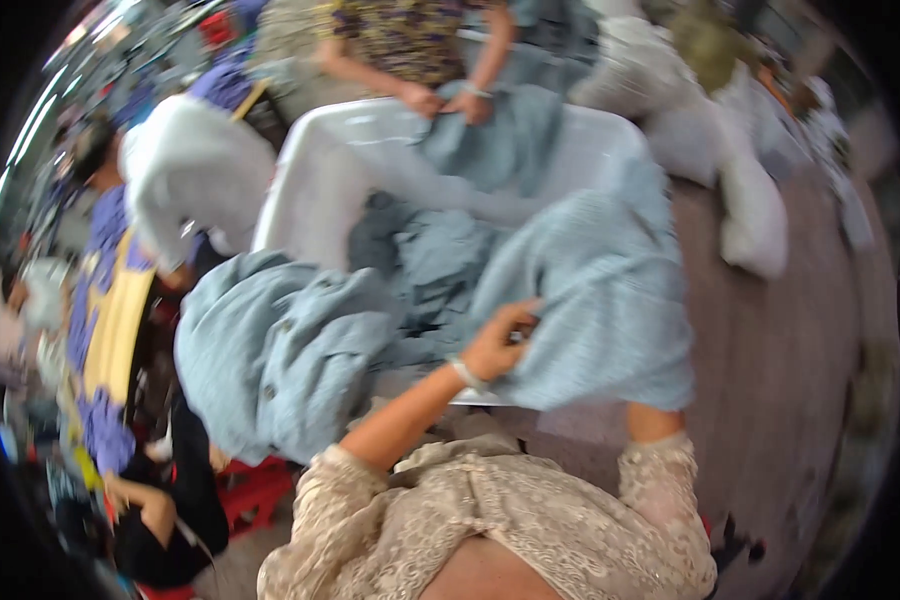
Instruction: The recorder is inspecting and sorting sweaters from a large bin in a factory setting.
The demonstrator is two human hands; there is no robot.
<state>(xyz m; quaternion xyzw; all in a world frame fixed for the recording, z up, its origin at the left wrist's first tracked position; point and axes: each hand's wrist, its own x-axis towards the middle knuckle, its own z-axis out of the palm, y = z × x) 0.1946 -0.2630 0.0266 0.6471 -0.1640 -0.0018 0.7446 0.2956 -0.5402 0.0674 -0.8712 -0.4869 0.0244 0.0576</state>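
A light blue knit garment (610, 300) is spread over the right near side of a white tub. My left hand (502, 340), with a pale band at the wrist, has its fingers curled on the garment's left edge. My right forearm goes up under the same cloth, which covers that hand, so its fingers are hidden. To the left, a light blue buttoned garment (280, 350) hangs bunched over the tub's near left side. Inside lie more crumpled blue-grey garments (440, 265).
The white tub (315, 190) stands before me. Across it, a person's hands (450, 103) hold another blue garment (500, 140). White sacks (750, 215) are at the right. On the left are a white bundle (190, 165), a yellow-edged table (120, 320), red stools (255, 495) and other people.
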